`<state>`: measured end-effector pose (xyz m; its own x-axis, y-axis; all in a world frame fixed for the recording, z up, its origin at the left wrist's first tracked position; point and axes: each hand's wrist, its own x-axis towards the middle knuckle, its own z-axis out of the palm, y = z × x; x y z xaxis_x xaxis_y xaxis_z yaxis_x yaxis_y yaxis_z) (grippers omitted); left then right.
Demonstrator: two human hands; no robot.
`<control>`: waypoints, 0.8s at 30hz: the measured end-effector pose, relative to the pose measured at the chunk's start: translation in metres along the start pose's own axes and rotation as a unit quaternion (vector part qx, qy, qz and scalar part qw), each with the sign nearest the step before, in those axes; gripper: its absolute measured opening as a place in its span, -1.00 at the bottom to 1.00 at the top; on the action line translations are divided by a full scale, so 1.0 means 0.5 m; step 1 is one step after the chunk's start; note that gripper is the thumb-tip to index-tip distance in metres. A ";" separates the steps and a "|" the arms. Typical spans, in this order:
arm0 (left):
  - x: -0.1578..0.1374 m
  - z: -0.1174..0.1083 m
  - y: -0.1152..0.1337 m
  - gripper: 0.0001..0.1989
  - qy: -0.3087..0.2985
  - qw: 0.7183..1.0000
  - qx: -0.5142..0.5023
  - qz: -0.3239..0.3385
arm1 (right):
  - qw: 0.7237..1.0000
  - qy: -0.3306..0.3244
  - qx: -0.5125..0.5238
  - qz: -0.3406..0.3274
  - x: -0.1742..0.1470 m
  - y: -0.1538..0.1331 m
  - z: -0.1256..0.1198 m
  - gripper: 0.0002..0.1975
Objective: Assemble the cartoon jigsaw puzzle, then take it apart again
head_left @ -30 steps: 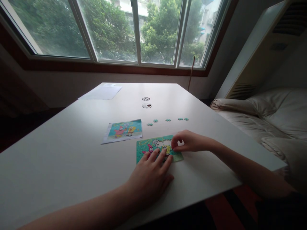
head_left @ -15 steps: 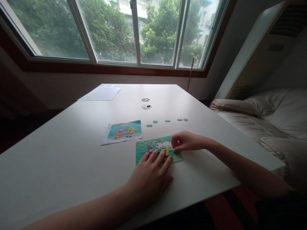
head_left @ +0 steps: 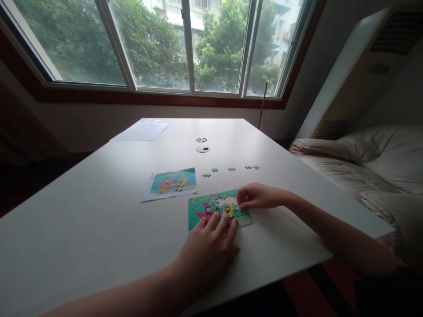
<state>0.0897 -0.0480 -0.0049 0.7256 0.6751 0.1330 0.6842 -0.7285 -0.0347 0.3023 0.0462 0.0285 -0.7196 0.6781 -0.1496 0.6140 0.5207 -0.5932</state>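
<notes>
A green jigsaw puzzle (head_left: 196,204) with pink and yellow cartoon figures lies flat on the white table, with a gap in its upper right part. My left hand (head_left: 211,242) rests its spread fingertips on the puzzle's lower edge. At the right side of the gap, my right hand (head_left: 254,196) has thumb and fingers pinched together, touching the puzzle; whatever is between them is hidden. Several loose puzzle pieces (head_left: 231,169) lie in a loose row beyond the puzzle. Left of them is a paper reference picture (head_left: 172,182) showing the same figures.
A white sheet of paper (head_left: 142,131) lies at the table's far left corner. Two round metal cable covers (head_left: 202,149) are set in the tabletop (head_left: 99,220). To the right stands a light leather sofa (head_left: 333,152); a window (head_left: 158,44) is ahead.
My left hand has slid slightly down toward me, uncovering more of the figures. My right hand stays pinched at the gap. The view has tilted up slightly.
</notes>
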 end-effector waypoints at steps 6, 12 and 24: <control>-0.001 0.003 0.003 -0.56 0.012 1.000 0.006 0.002 | 0.999 0.036 0.020 0.008 0.012 0.026 -0.006 -0.80; -0.001 0.009 0.003 -0.56 0.016 1.000 0.014 0.008 | 0.991 0.131 -0.008 0.040 0.060 0.057 -0.009 -0.81; -0.001 0.009 0.004 -0.56 0.012 1.000 0.012 0.007 | 0.979 0.196 -0.030 0.045 0.199 0.055 -0.004 -0.72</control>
<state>0.0910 -0.0492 -0.0094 0.7327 0.6624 0.1559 0.6764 -0.7342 -0.0593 0.2482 0.1288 -0.0011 -0.4885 0.8638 0.1235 0.6958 0.4711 -0.5421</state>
